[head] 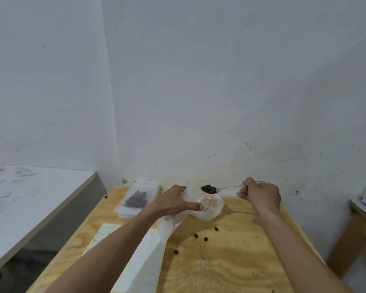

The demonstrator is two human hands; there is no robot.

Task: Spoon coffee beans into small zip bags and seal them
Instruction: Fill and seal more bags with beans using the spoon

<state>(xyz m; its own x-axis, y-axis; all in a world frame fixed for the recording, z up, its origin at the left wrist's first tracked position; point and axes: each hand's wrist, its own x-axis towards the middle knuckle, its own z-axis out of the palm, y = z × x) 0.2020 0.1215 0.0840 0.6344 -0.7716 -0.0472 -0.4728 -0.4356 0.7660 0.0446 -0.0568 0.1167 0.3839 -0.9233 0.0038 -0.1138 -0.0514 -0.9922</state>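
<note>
My left hand (173, 203) lies on the clear plastic (209, 206) at the back of the table (230, 267), fingers (195, 206) stretched out fairly straight and pressing it, the thumb up at the far edge. Whether this crumpled plastic is the small zip bag itself or a bigger bag of stock, I cannot tell; its mouth seems to gape just right of my fingertips. I should keep that opening wide and steady and hold the rim still while I tip.

Just above it hangs the spoon (209, 189), heaped with coffee beans (208, 188). My right hand (260, 195) pinches the handle, fingers curled round it. The load is full, so I judge a slow tilt is best, bowl brought low into the mouth before turning, or beans will roll off the edge.

Further left, a filled zip bag (136, 198) lies flat on a stack of bags (127, 214), beans showing dark through it; it looks done, though I cannot see its seal. Nearer me are sheets of labels (106, 231) and a white sheet (144, 261) under my left forearm.

Loose beans (205, 238) are scattered on the wood between my arms, proof that spilling is easy here. They do not block the pour, but my forearm could sweep them off. To the far left stands a white counter (40, 193), well apart.
</note>
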